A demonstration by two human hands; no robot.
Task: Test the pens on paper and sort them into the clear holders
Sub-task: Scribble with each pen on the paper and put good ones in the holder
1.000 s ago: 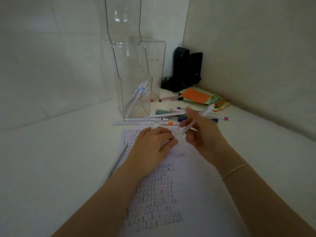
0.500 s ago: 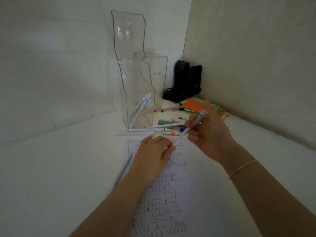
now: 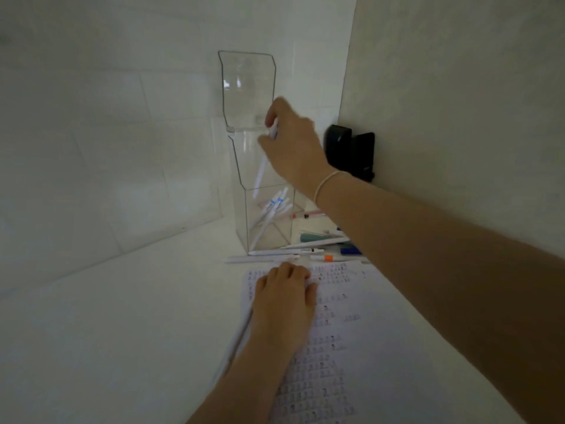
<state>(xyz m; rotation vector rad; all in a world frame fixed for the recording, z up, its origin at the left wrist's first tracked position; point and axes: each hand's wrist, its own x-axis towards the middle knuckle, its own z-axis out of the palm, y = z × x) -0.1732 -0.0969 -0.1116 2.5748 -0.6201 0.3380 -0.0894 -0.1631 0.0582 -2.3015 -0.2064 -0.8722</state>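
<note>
Head view: my left hand [image 3: 282, 304] lies knuckles-up w/ fingers curled on the paper [image 3: 342, 347], holding nothing I can see; a white pen [image 3: 241, 335] lies along the sheet's left edge, on the desk [image 3: 122, 332]. Just past the sheet, loose pens [image 3: 305, 251] lie in a row. Beyond them stands the clear holder [image 3: 244, 179] w/ a few pens in its bottom. My right hand [image 3: 293, 145] is up at its opening, pinching a white pen [image 3: 262, 172] that points down inside.
</note>
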